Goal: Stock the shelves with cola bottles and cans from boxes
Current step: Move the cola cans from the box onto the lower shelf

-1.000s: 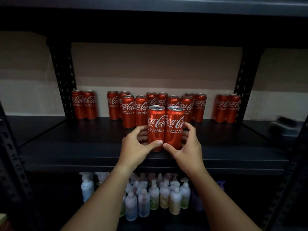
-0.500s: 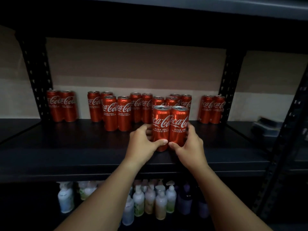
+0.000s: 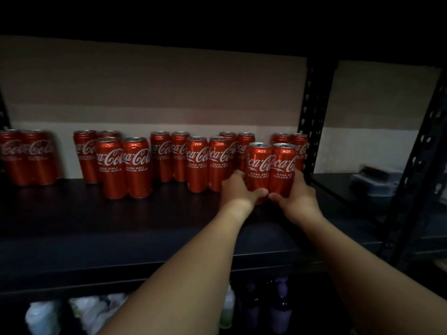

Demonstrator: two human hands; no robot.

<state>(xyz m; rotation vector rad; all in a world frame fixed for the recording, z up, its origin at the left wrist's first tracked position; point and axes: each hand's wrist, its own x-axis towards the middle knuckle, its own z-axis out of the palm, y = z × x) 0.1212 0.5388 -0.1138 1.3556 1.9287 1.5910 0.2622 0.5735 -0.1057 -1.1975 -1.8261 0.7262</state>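
The left hand (image 3: 238,189) and the right hand (image 3: 296,193) press two cola cans (image 3: 271,170) together between them, each grip curled round the outer side of one can with the thumbs meeting low at the front. The pair stands upright at the right end of the shelf (image 3: 145,226), just in front of the two cans at the back (image 3: 294,143) beside the black upright post (image 3: 313,112). I cannot tell if the bases already rest on the shelf board, because the thumbs hide them.

To do this step well, I think the pair should be pushed straight to the far side until it meets the back cans, with the labels facing near, like the other pairs to the left (image 3: 209,163). The hands should squeeze equally, so that neither can slips forward. The post is very near to the right hand, so the knuckles may knock it. Letting go with both hands together, sideways, should keep the cans from tipping.
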